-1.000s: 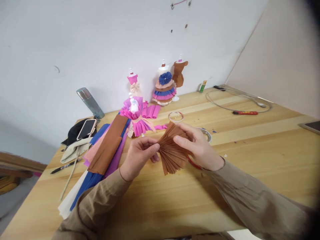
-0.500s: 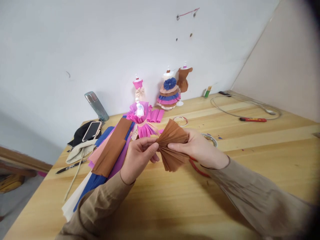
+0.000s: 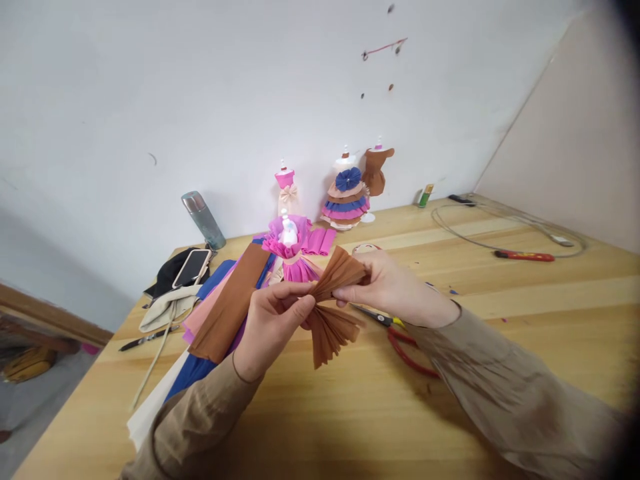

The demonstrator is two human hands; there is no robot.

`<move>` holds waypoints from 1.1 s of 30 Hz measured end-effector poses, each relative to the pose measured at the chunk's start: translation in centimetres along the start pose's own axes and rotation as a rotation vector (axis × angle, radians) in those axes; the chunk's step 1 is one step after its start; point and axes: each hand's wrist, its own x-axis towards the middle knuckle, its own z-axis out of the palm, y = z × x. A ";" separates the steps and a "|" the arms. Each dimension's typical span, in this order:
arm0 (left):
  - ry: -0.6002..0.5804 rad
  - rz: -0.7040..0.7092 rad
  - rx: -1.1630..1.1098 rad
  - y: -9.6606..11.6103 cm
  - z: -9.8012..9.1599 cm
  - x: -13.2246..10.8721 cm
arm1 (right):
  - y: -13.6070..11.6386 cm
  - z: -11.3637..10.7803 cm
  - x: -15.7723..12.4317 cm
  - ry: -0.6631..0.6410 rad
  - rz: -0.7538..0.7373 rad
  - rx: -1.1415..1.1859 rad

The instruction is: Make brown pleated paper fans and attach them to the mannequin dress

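A pleated piece of brown crepe paper (image 3: pixel 334 337) fans out between my two hands above the table. My left hand (image 3: pixel 275 320) pinches its gathered middle between thumb and fingers. With thumb and fingers closed, my right hand (image 3: pixel 395 288) grips the upper fan near its right edge. The lower fan hangs free, its edge ragged and spread. Under my right hand and wrist lie scissors with red handles (image 3: pixel 413 360), partly covered by the forearm. Just behind the paper stands a small dress form in a pink paper dress (image 3: pixel 293 257).
Folded crepe paper strips (image 3: pixel 227 310) lie left of my hands. Behind are more dressed forms (image 3: pixel 346 197), a flask (image 3: pixel 204 220) and a glue stick (image 3: pixel 425 196). A phone (image 3: pixel 192 268), a pen (image 3: pixel 145 340), a coiled cable (image 3: pixel 465 235) and a red cutter (image 3: pixel 524 256) rest on the table.
The brown fan has split into an upper and a lower part, with the lower one hanging further down. My right hand has shifted to the upper part. The scissors show more now.
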 end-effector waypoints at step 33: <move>-0.161 -0.258 -0.235 -0.7 -0.2 0.3 | -0.9 0.3 -1.9 0.230 -0.159 -0.332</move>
